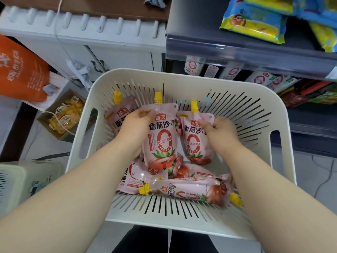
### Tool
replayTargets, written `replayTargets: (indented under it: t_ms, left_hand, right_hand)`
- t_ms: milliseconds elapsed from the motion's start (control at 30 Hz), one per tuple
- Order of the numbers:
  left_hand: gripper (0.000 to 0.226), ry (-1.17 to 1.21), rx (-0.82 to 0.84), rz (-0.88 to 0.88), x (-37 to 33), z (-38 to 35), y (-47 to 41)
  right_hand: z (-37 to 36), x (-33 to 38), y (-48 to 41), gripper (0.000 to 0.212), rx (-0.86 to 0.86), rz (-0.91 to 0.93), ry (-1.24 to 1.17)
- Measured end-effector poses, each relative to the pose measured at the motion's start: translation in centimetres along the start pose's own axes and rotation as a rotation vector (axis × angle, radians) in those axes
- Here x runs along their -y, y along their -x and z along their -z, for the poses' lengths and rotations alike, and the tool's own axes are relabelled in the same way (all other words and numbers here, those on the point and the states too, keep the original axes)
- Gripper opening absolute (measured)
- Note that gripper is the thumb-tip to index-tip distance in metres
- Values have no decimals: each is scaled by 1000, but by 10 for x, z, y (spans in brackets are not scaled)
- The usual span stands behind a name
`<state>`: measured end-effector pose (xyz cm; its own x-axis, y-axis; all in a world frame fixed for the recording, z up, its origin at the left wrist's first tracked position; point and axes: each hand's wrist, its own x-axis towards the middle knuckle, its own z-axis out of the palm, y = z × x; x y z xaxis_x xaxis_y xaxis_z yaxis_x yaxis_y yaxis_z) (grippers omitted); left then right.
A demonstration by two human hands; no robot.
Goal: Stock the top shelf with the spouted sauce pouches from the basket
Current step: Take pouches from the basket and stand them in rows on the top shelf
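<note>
Your left hand (135,125) grips the upper left edge of an upright tomato sauce pouch (161,141) in the middle of the cream slotted basket (182,77) at frame centre. Your right hand (221,131) pinches the top right corner of a second pouch (196,141) just beside it. Loose pouches (191,192) lie flat by the basket's near wall, and a grey shelf (237,52) holding blue-and-yellow packets (253,24) fills the upper right.

Cream slatted basket (164,223) beneath left hand (135,125) and right hand (220,130); spouted pouches (182,192) lie flat on its floor, nearer than both.
</note>
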<state>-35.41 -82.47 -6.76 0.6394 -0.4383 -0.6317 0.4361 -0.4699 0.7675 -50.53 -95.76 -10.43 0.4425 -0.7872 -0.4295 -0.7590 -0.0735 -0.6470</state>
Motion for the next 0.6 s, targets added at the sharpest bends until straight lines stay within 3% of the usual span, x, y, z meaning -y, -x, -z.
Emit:
replayTargets:
  t_ms: [133,300,367,467,600]
  left_hand:
    - [18,53,77,0,-1,1,3]
    - [18,-39,188,-23,0,-3,8]
    - [13,-94,175,-75,2,-6,11]
    - [15,20,129,-177,2,-8,12]
    - [9,101,86,-265,-3,-3,10]
  right_hand:
    - [-1,4,5,22,60,-73,-221]
    - [-9,10,8,14,195,-135,-309]
    - [-11,12,9,19,133,-138,-312]
    - [-8,15,10,24,-33,-102,-414]
    - [2,19,8,22,-78,-8,-605]
